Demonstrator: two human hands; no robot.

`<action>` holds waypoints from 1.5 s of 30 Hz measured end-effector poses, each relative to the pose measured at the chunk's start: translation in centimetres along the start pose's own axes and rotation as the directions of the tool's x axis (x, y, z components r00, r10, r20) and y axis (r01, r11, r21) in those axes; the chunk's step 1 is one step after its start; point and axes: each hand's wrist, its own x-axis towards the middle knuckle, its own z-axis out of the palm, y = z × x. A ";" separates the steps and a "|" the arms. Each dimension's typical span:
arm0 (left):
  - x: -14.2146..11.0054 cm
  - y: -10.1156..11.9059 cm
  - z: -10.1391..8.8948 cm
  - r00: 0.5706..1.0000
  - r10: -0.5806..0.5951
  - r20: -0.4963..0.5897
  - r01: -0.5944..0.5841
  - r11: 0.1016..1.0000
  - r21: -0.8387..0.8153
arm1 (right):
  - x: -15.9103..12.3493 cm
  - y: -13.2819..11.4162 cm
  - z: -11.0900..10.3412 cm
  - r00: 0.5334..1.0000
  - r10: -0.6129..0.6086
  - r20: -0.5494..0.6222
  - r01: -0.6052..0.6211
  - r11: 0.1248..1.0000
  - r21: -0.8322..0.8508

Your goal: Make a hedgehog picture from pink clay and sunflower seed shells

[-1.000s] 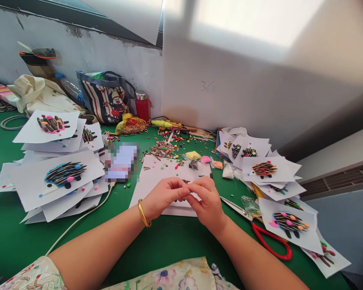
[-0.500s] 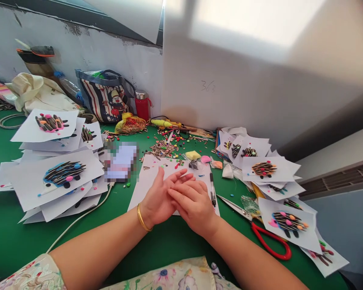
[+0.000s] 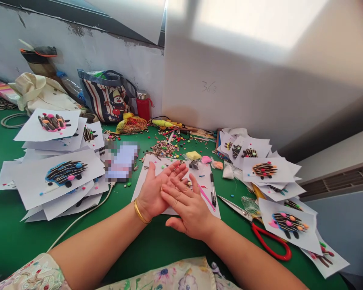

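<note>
Palm up, with fingers stretched out, my left hand (image 3: 153, 195) is held above a white sheet of paper (image 3: 144, 168). My right hand (image 3: 191, 207) lies slantwise across the left palm, its fingers straight and its thumb spread away. Anything between the two palms is hidden. On the sheet, a thin pink strip (image 3: 207, 198) shows just right of the hands, beside black pens (image 3: 212, 189). Small coloured bits lie on the paper's far part. Beyond the fingertips are lumps of modelling clay: yellow (image 3: 193, 155), pink (image 3: 206, 159), orange (image 3: 218, 165) and white (image 3: 228, 172).
Red-handled scissors (image 3: 270, 241) lie to the right. Stacked hedgehog pictures stand at the left (image 3: 27, 181) and right (image 3: 305, 237). A blurred phone (image 3: 121, 163) with a cable, scattered seeds (image 3: 160, 149), a striped bag (image 3: 104, 98) and a red bottle (image 3: 143, 108) are farther back.
My right hand has turned and shifted slightly towards me across the left palm, and its fingers and thumb have spread. More of the left fingers and the pink strip now show.
</note>
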 end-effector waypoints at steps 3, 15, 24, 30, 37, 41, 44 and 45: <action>0.0 -0.3 -0.1 0.996 -0.082 0.021 0.081 0.996 0.042 | 0.1 0.1 0.0 0.998 0.053 -0.013 -0.053 0.998 -0.026; 0.1 -0.2 -0.4 0.992 -0.109 0.060 0.109 0.994 0.011 | 0.1 0.6 0.3 0.995 0.072 -0.066 -0.079 0.990 -0.113; 0.1 -0.6 -0.6 0.990 -0.130 0.045 0.130 0.991 0.011 | 0.1 0.6 -0.1 0.995 0.072 -0.068 -0.078 0.992 -0.098; 0.0 -0.8 -1.0 0.985 -0.157 0.067 0.155 0.987 0.034 | 0.1 0.5 -0.2 0.994 0.050 -0.100 -0.053 0.998 -0.027; -0.7 -1.4 -0.3 0.967 -0.214 0.137 0.199 0.973 0.114 | 0.5 0.2 -0.5 0.951 0.134 -0.278 -0.098 0.985 0.141; -0.7 -1.4 -0.2 0.967 -0.194 0.167 0.174 0.976 0.129 | 0.3 0.7 -1.1 0.944 0.172 -0.280 -0.124 0.976 0.182; -0.2 -0.7 -0.3 0.984 -0.094 0.153 0.075 0.989 0.125 | -0.5 2.3 -1.8 0.919 0.248 -0.307 -0.205 0.965 0.166; 0.1 -0.3 -0.3 0.990 -0.039 0.137 0.021 0.992 0.125 | -0.8 3.0 -2.1 0.904 0.287 -0.316 -0.244 0.955 0.169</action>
